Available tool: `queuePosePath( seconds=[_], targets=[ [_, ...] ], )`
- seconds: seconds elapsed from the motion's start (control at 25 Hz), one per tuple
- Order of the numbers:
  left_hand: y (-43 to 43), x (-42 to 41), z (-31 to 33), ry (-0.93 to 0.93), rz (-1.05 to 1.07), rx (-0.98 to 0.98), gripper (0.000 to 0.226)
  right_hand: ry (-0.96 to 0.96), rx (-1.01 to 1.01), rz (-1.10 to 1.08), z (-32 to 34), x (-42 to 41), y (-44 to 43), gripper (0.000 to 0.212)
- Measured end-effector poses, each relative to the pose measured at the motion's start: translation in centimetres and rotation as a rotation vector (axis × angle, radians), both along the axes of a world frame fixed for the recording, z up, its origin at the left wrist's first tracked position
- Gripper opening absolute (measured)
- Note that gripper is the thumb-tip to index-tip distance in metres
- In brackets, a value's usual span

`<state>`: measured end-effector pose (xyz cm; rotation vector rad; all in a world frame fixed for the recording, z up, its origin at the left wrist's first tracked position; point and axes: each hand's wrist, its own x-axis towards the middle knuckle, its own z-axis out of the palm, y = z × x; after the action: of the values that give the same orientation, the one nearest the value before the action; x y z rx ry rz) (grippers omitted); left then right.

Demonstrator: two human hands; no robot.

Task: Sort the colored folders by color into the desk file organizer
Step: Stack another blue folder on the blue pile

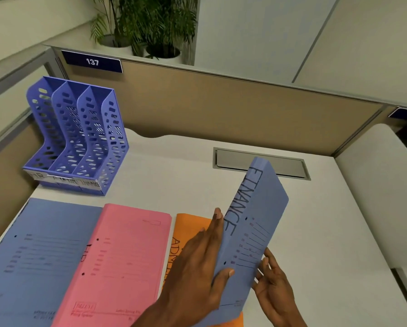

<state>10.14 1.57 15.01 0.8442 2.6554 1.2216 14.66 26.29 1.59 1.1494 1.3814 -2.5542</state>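
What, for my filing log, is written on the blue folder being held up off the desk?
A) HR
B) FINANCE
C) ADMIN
B: the raised blue folder, gripped by the left hand and touched at its edge by the right hand, reads FINANCE along its length.

Organizer and three flat folders lie on desk.
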Motion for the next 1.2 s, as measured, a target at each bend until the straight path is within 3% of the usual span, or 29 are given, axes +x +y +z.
queuePosePath(
  seconds=[0.12, 0.2, 0.36, 0.52, 0.64, 0.72, 1.0, 1.2],
  targets=[
    [-0.8, 0.5, -0.1, 0.195, 0.011, -0.082, 0.096, 0.018, 0.037, 0.020, 0.8, -0.2, -1.5, 0.061],
    [-1.6, 0.7, 0.1, 0.219, 0.007, -0.088, 0.096, 0.030, 0.076, 0.017, 1.4, -0.3, -2.3, 0.061],
    [-5.0, 0.9, 0.1, 0.053, 0.043, -0.011, 0.094, 0.032, 0.151, 0.072, 1.6, -0.3, -4.1, 0.052],
    [-9.7, 0.8, -0.5, -0.065, 0.141, -0.057, 0.098, 0.035, 0.218, 0.140, 1.4, -0.3, -8.0, 0.047],
    [-11.9, 0.6, -1.3, -0.197, 0.242, -0.040, 0.101, 0.018, 0.297, 0.221, 1.9, -0.7, -10.9, 0.072],
    [-13.1, 0.3, -1.7, -0.221, 0.342, -0.040, 0.103, 0.007, 0.365, 0.308, 2.3, -1.4, -12.5, 0.079],
    [-18.5, 0.1, -2.5, -0.374, 0.718, -0.087, 0.095, 0.137, 0.314, 0.662, 2.6, -3.4, -15.4, 0.060],
    [-24.2, 2.8, -3.4, -0.427, 0.923, -0.077, 0.090, 0.194, 0.401, 0.928, 2.3, -3.1, -19.4, 0.058]
  ],
)
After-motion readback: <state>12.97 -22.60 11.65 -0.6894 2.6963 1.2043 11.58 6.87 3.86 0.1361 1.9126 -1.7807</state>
